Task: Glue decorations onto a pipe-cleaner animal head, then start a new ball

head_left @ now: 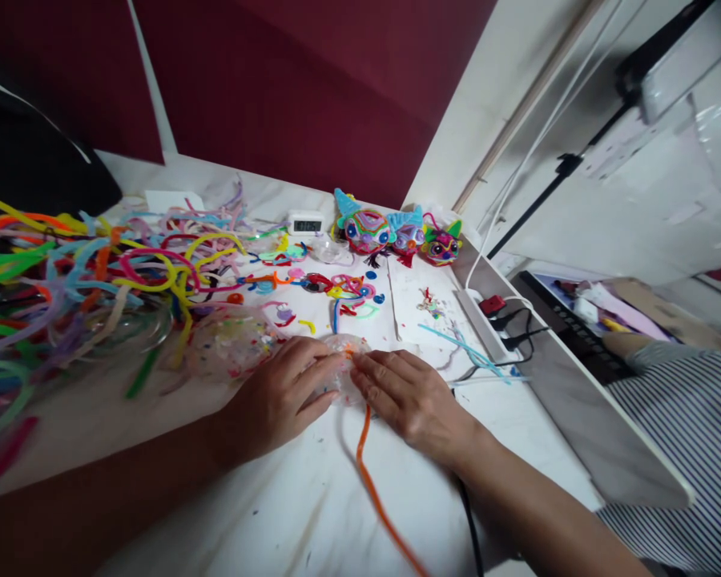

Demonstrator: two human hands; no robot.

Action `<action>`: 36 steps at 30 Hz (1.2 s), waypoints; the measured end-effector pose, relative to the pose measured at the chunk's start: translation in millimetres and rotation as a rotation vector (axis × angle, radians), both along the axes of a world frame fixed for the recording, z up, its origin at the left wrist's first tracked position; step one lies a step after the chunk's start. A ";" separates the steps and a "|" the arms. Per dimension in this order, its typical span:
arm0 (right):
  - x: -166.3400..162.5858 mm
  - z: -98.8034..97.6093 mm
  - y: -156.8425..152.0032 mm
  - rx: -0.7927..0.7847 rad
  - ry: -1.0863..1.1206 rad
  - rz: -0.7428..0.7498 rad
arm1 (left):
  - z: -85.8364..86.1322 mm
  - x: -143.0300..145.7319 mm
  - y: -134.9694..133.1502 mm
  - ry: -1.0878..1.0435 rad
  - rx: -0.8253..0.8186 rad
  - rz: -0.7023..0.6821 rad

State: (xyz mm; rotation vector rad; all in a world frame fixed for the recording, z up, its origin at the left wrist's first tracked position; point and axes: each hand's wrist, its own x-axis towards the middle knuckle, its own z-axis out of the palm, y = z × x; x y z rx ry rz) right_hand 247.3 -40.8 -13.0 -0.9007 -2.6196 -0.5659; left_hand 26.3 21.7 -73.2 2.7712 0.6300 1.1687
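A clear plastic piece [349,393], rounded and see-through, lies on the table between my two hands. My left hand [282,389] grips its left side with fingers curled over it. From the right, my right hand [412,401] presses its fingertips together on the piece, where a bit of orange shows. An orange pipe cleaner [373,485] comes out from under those fingers and trails toward the table's front edge. The exact contact under the fingertips is hidden. Beside my left hand is a crumpled clear plastic bag [231,340] with small coloured bits.
Many coloured pipe cleaners [96,272] pile up at left. Three decorated animal heads [366,231] stand at the back near a small digital timer [306,223]. A power strip [489,324] with cables lies at right. Another person's striped clothing [685,433] shows beyond the board [577,401].
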 end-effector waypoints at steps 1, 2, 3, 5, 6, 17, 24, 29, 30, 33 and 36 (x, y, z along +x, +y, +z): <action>-0.8 -0.5 0.3 -0.003 0.018 0.005 | -0.7 -0.2 0.0 -0.002 -0.008 0.000; -1.7 -1.2 0.5 -0.008 0.036 0.008 | -1.4 -0.4 -0.1 -0.005 -0.016 -0.002; -2.6 -1.9 0.6 -0.014 0.052 0.008 | -2.0 -0.4 -0.1 -0.009 -0.023 -0.006; -4.8 -3.0 0.4 -0.026 0.075 -0.006 | -2.7 -0.2 0.1 -0.021 -0.028 -0.013; -6.0 -3.3 0.0 -0.030 0.083 -0.019 | -2.9 0.0 0.3 -0.024 -0.025 -0.016; -22.8 1.3 -5.8 -0.015 0.110 -0.154 | -1.4 -0.6 0.0 -0.025 0.002 -0.011; -33.9 3.4 -7.2 -0.060 0.060 -0.262 | 0.4 0.0 -0.8 -0.028 -0.018 -0.029; -36.2 -2.5 -6.9 -0.024 0.119 -0.257 | 3.1 0.0 -0.7 -0.055 -0.073 -0.060; -36.1 -4.0 -6.4 -0.011 0.143 -0.253 | 3.7 -0.3 -0.8 -0.056 -0.092 -0.067; -35.6 -8.7 -4.0 0.013 0.206 -0.257 | 6.0 -0.9 -1.1 -0.059 -0.142 -0.087; -34.9 -13.4 -1.4 0.014 0.250 -0.283 | 8.5 1.2 -1.8 -0.091 -0.149 -0.080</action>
